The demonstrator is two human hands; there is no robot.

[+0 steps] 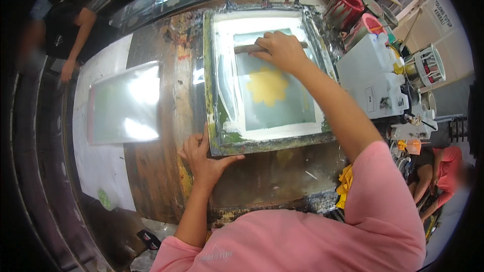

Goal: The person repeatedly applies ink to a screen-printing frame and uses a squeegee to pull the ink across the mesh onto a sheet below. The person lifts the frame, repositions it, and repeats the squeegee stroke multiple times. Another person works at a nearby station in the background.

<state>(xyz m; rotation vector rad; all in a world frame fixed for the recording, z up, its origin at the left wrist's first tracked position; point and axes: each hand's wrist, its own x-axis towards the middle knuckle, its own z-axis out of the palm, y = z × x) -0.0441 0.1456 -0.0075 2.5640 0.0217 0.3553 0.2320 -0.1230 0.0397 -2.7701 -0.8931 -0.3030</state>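
Observation:
A screen-printing frame lies on the stained worktable in front of me, its mesh bordered in white. A yellow flower shape shows in the middle of the mesh. Near the far end of the mesh, my right hand is closed around the handle of a squeegee, which lies crosswise. My left hand rests at the frame's near left corner, thumb stretched along the near edge and index finger along the left side, with nothing held. The squeegee's blade is hard to make out.
Left of the frame, glossy clear sheets lie partly on a white board. Red-stained buckets and white jerrycans crowd the right side. A yellow cloth is near my right elbow. One person is at left, another at right.

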